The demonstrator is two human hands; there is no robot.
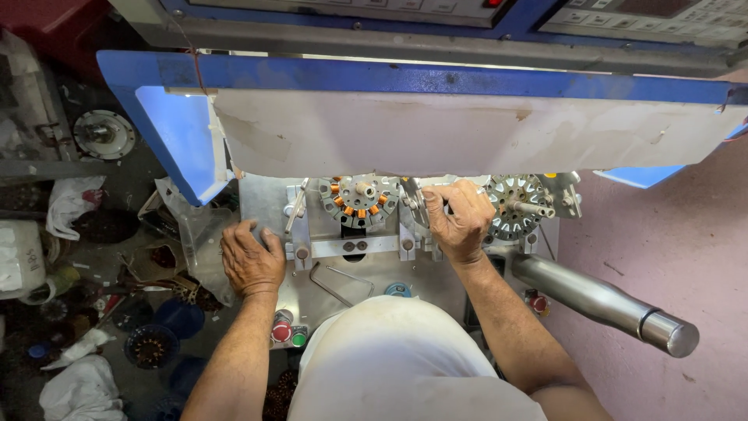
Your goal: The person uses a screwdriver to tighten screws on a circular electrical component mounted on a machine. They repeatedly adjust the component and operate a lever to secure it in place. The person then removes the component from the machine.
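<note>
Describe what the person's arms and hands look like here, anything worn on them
Both forearms are bare, with no sleeves reaching them. The left hand and right hand wear no gloves; no rings, watch or bands are visible. A white garment covers the torso.

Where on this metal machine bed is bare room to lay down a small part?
One bare patch lies on the grey metal bed, between the bent wire loop and the right hand. The floor left of the left hand is crowded with bags and parts. The copper-wound round stator fills the fixture.
</note>
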